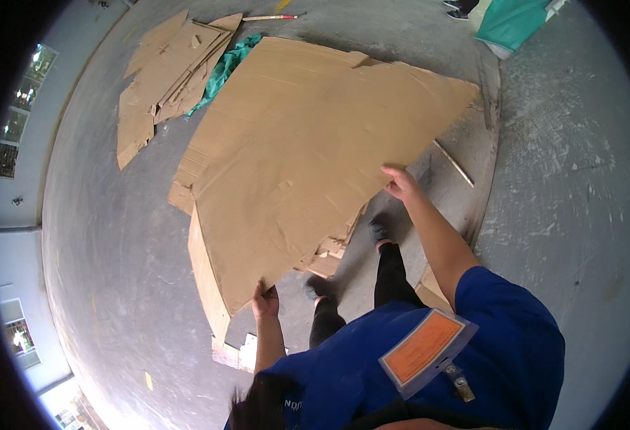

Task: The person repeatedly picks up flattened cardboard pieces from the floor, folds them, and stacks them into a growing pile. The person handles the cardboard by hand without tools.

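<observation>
A large brown cardboard sheet (300,150) spreads out before me, held up by its near edge. My left hand (265,301) grips the near left corner, the thumb on top. Farther right along the same edge, my right hand (401,183) pinches the sheet between thumb and fingers. A folded flap (206,269) hangs down at the sheet's left side. Beneath the near edge, more cardboard pieces (329,254) show on the floor; the rest of what lies under the sheet is hidden.
At the far left lies a pile of flattened cardboard (175,72), with green cloth (229,68) beside it. A thin stick (454,163) rests on the floor to the right. Another person's shoes (458,10) and a green sheet (508,25) are at the far right. White scraps (247,352) lie near my left arm.
</observation>
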A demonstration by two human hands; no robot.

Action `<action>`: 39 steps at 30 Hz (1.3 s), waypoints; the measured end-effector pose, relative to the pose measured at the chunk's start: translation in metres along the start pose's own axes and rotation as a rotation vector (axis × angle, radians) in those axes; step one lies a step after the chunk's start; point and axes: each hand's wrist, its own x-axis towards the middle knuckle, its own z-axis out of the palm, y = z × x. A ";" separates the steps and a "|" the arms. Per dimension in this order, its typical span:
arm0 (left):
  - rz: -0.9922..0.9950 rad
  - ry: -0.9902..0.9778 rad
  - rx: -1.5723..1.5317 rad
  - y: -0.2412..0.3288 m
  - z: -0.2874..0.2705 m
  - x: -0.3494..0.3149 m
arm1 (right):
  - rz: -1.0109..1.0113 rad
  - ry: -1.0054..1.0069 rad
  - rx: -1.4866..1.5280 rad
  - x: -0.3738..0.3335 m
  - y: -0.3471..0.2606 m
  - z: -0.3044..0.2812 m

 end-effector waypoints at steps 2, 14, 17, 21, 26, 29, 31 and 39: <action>-0.004 0.018 -0.018 -0.047 0.014 0.008 | 0.028 0.060 -0.067 0.047 -0.021 -0.033; -0.166 0.306 -0.197 -0.314 0.040 0.104 | 0.102 0.622 -0.387 0.228 -0.011 -0.166; -0.260 0.546 -0.280 -0.338 0.022 0.113 | 0.099 0.654 -0.429 0.223 -0.009 -0.168; -0.221 0.545 -0.202 -0.358 0.007 0.140 | 0.179 0.600 -0.508 0.247 -0.010 -0.186; -0.260 0.482 -0.074 -0.363 0.000 0.177 | 0.399 0.566 -0.749 0.303 0.017 -0.218; -0.320 0.554 0.004 -0.369 -0.006 0.192 | 0.362 0.670 -0.819 0.324 0.035 -0.229; -0.396 0.557 0.028 -0.377 -0.011 0.199 | 0.304 0.703 -0.804 0.328 0.041 -0.238; -0.510 0.505 0.165 -0.409 -0.045 0.206 | 0.263 0.594 -0.783 0.305 0.064 -0.298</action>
